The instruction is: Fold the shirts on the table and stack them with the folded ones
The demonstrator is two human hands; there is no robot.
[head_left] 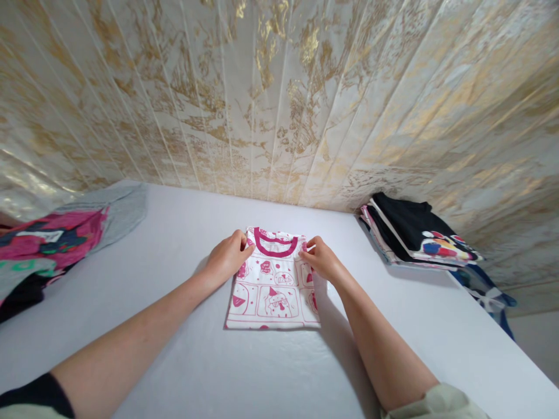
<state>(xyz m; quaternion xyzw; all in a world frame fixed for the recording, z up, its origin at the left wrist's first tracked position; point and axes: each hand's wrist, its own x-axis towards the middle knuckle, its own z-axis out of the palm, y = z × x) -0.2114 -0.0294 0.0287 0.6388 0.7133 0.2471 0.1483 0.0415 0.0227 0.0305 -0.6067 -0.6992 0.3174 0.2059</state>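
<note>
A folded white T-shirt (273,288) with pink cartoon prints and a pink collar lies in the middle of the white table (183,361). My left hand (227,256) pinches its upper left corner by the collar. My right hand (321,257) pinches the upper right corner. Both hands have fingers closed on the fabric, one at each side of the neckline.
A stack of folded clothes (414,235) with a black printed shirt on top sits at the right by the wall. Unfolded pink, grey and black garments (61,238) lie in a heap at the left. A blue item (484,291) hangs off the table's right edge. A marbled gold wall (279,99) backs the table.
</note>
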